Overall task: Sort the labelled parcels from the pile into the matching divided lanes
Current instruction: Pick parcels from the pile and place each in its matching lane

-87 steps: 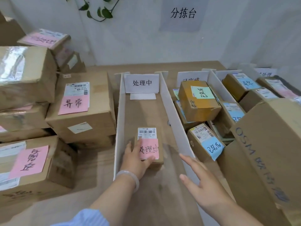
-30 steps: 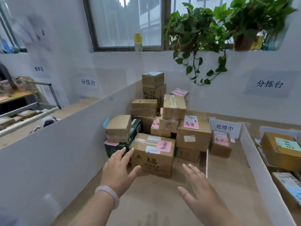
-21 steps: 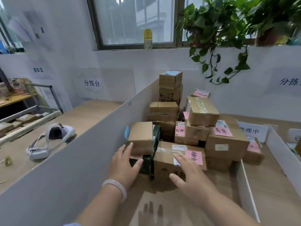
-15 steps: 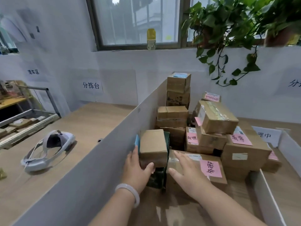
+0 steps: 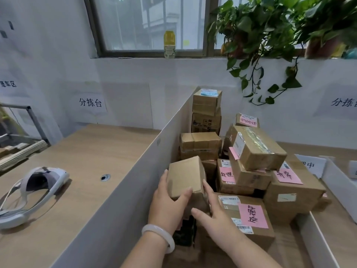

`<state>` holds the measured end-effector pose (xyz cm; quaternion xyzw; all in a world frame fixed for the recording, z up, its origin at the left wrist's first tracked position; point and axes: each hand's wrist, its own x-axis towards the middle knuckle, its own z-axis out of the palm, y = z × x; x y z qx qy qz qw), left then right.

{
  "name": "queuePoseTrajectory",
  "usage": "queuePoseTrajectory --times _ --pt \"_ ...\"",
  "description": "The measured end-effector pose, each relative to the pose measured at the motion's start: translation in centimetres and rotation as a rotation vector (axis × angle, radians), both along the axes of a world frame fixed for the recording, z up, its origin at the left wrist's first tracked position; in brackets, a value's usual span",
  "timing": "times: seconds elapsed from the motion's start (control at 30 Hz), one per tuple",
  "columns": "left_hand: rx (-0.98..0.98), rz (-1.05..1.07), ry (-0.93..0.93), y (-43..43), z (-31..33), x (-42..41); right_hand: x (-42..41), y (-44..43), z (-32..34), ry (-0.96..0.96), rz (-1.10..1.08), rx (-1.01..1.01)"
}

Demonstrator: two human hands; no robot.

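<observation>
A small plain cardboard parcel [image 5: 184,176] sits at the near left of the pile, atop a dark box [image 5: 184,232]. My left hand [image 5: 168,206] grips its left and front side, thumb on the front edge. My right hand [image 5: 214,213] presses its right side, fingers in the gap beside it. Its label is not visible from here. The pile [image 5: 251,161] of brown parcels with pink notes stands right behind. A flat parcel with a pink note [image 5: 249,215] lies under my right wrist.
A tall white divider wall [image 5: 135,180] runs along the pile's left. Beyond it a headset [image 5: 32,190] lies on the wooden table. A lane sign [image 5: 311,165] and white lane dividers [image 5: 340,188] stand at right. Plants hang above.
My view swung from the lanes to the pile. Both hands reached forward and closed on the small plain parcel, which has risen slightly and tilted off the dark box.
</observation>
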<state>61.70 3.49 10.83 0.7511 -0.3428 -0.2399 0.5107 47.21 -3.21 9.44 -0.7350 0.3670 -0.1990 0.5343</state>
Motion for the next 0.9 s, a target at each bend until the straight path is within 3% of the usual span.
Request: queuePoseTrajectory --times 0.3,0.43,0.5,0.57,0.63,0.77,0.9 --pt "-0.091 -0.246 0.331 -1.2 2.5 -4.0 -5.2 2.2 3.7 -0.121 -0.108 -0.247" --pt "-0.175 -0.268 0.758 0.8 3.1 -6.3 -7.7 1.9 3.8 -0.332 -0.345 0.013" --pt "-0.218 -0.297 1.013 1.8 3.4 -7.7 -8.2 1.5 3.4 -0.276 -0.378 0.242" --pt "-0.200 -0.303 1.128 2.3 3.2 -8.8 -9.1 1.7 2.7 -0.315 -0.385 0.452" --pt "-0.144 -0.260 1.093 2.6 2.6 -9.5 -9.9 2.6 2.5 -0.394 -0.352 0.482" --pt "-0.091 -0.235 0.553 2.6 1.7 -9.9 -12.5 4.3 3.0 -0.285 -0.415 0.185" --pt "-0.070 -0.365 0.478 3.1 2.3 -11.4 -13.9 5.6 3.3 -0.125 -0.429 -0.053"
